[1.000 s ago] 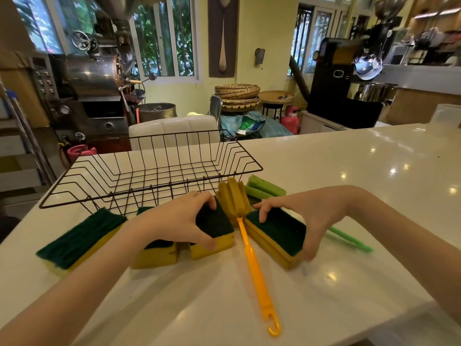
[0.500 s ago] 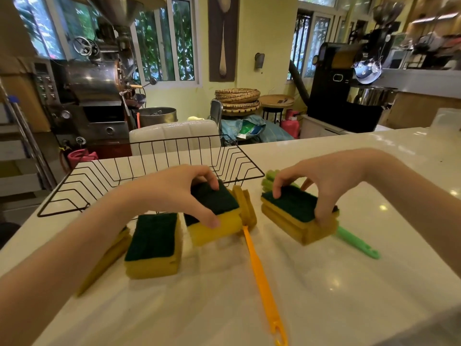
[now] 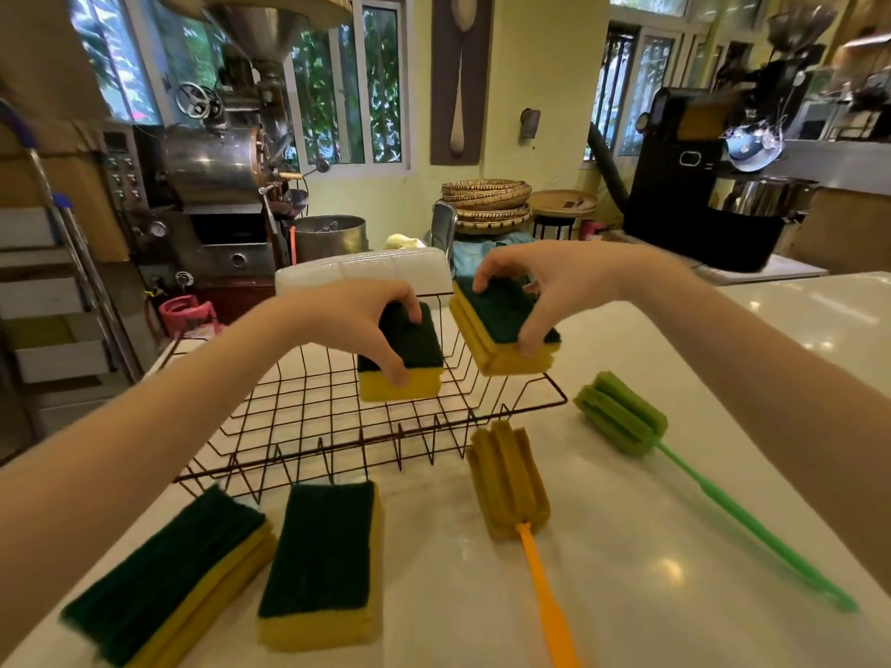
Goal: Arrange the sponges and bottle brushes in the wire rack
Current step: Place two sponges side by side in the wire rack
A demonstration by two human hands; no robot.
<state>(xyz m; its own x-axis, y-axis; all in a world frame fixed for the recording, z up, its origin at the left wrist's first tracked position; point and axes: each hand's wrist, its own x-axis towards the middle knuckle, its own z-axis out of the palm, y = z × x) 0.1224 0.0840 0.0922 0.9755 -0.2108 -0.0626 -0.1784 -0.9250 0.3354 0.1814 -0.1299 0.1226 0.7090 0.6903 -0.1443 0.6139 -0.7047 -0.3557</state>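
Sponges ride in both hands at frame center: the left hand (image 3: pixel 357 313) pinches one sponge (image 3: pixel 402 356) over the wire rack (image 3: pixel 337 426), and the right hand (image 3: pixel 545 282) clamps a stacked pair (image 3: pixel 504 332) above the rack's right edge. That pair could split or land outside. Two bottle brushes (image 3: pixel 506 479) wait at lower right.

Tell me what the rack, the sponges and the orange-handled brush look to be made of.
Wire rack: thin dark metal wire, probably coated; open grid of rods. Sponges, like the one in the left hand: yellow foam, matte and porous, with a dark green fibrous scouring pad on top. Orange brush: ribbed mustard foam head on a glossy, likely plastic handle.
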